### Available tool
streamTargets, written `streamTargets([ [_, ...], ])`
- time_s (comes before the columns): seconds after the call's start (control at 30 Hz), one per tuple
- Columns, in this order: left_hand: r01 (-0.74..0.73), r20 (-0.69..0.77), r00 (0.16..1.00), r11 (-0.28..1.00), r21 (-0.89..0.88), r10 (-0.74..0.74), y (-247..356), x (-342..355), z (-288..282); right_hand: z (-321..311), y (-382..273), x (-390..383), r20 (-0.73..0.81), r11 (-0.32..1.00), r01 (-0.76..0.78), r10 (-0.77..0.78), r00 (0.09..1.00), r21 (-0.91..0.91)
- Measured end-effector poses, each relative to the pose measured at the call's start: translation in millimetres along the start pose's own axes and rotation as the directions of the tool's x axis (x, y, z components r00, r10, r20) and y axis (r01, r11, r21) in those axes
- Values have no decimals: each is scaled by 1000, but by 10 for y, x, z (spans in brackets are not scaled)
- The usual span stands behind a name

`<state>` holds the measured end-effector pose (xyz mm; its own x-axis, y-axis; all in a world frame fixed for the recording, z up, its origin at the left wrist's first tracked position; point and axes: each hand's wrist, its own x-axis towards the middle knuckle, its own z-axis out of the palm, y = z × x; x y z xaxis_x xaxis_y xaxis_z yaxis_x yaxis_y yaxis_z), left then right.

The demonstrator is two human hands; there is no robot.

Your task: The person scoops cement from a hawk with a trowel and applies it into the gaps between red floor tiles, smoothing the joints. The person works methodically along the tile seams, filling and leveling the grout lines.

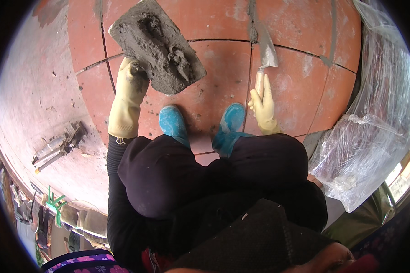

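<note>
In a cream rubber glove, my left hand [128, 98] is closed on the near left edge of a mortar board [172, 23]. The board carries a thick, lumpy spread of wet grey mortar [157, 54]; some has smeared onto the glove's fingers. My right hand [264, 109], gloved alike, grips the handle of a pointing trowel [268, 52], with two fingers stretched along it. Its narrow metal blade points away from me, beside a mortar-filled joint [252, 25] between the terracotta tiles [223, 63]. The handle is mostly hidden by the hand.
My teal boots [172, 120] stand on the tiles, knees bent. Crumpled clear plastic sheeting [355, 145] covers something along the right. At left, a pile of tools [61, 143] lies on the pale floor, with a green stand [54, 204] farther back. Dark open joints [300, 52] cross the tiling.
</note>
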<state>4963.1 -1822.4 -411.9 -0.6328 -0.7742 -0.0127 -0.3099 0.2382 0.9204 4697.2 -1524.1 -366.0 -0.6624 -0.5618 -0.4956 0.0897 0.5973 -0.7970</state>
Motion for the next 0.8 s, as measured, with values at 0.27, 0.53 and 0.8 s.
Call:
streamTargets([
  [0.27, -190, 6, 982, 980, 53, 190, -7, 40, 10, 86, -76, 417, 17, 997, 14, -13, 1000, -77],
  [0.53, -40, 26, 998, 952, -303, 50, -74, -57, 58, 4, -653, 1104, 22, 983, 93, -90, 996, -160],
  [0.8, -112, 19, 993, 993, -28, 113, -132, -40, -10, -191, -229, 1307, 108, 508, 368, -468, 877, -779],
])
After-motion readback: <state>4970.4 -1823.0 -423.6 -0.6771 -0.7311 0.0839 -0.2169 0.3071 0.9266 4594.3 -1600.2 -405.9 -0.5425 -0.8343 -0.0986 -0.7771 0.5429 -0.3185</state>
